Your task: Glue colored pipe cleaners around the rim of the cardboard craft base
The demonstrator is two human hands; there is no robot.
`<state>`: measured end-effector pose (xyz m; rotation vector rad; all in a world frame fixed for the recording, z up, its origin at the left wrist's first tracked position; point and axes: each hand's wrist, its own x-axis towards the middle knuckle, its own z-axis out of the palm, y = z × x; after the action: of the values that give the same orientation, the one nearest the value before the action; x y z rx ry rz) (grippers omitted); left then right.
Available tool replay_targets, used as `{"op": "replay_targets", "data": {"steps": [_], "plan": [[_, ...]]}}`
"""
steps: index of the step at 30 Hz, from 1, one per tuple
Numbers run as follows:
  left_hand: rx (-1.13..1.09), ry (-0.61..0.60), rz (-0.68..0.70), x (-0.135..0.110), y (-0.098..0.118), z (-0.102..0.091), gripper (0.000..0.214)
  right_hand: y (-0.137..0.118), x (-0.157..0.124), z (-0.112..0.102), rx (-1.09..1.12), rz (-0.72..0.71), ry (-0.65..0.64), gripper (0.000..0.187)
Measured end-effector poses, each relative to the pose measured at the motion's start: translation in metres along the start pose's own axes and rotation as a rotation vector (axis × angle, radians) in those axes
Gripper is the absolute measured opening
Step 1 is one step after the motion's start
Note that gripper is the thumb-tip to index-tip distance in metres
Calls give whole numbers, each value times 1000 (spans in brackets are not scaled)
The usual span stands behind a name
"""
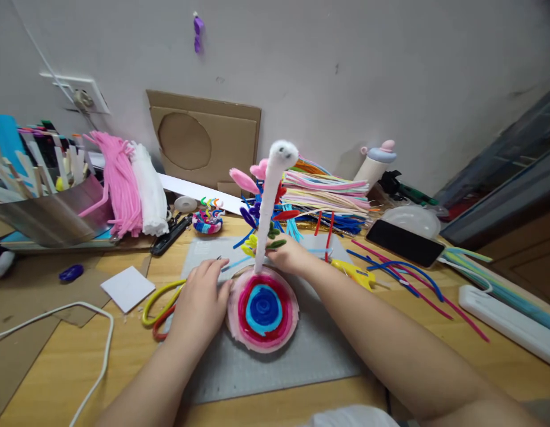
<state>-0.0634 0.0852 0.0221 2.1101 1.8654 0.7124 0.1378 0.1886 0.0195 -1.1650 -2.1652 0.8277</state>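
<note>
Grip of left hand [200, 301]: partly spread, thumb at the rim of the disc [263, 307]; hold under palm cannot be told. Grip of right hand [289, 255]: behind the neck [266, 207], at the petals [277, 244]; fingertips hidden, closure cannot be told. The disc is between the hands, over the mat [328, 350] on the bench [257, 408]. Judged step: fitting petals. Next move likely calls for a steadied disc.

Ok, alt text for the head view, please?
A round craft ringed in pink, red and blue, with a white stalk, is over a grey mat, left hand at its edge, right hand behind the stalk. Pipe cleaners lie behind.
</note>
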Motion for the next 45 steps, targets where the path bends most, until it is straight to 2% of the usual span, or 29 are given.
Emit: {"op": "replay_targets", "data": {"steps": [3,8,12,16,20,24,28,30,33,38,41,45], "plan": [[-18,-69,-20,0,0,-2,27,1,11,3,-15,-77,-59,15],[-60,-152,-92,0,5,-3,21,-7,12,3,-56,-139,-113,22],[-105,-200,-129,1,9,-6,20,-14,3,4,-128,-114,-33,21],[-131,-161,-200,4,4,-26,20,-25,-28,-7,-206,-48,102,27],[-182,-124,-328,2,-7,-47,25,-33,-80,-34,-179,5,94,24],[-289,-160,-389,-8,-12,-43,26,-24,-130,-49,25,251,116,27],[-361,-233,-428,-18,-6,-23,23,-19,-169,-25,651,496,67,48],[-392,-259,-433,-22,-1,-16,22,-25,-182,-8,912,500,24,47],[-433,-268,-428,-31,8,-11,23,-35,-190,5,1033,430,27,42],[-487,-260,-452,-60,20,-5,26,-30,-174,-2,773,399,141,56],[-577,-276,-452,-79,29,2,28,-18,-159,-11,641,403,177,56],[-706,-337,-456,-96,40,3,30,3,-157,-39,346,448,343,51]]}}
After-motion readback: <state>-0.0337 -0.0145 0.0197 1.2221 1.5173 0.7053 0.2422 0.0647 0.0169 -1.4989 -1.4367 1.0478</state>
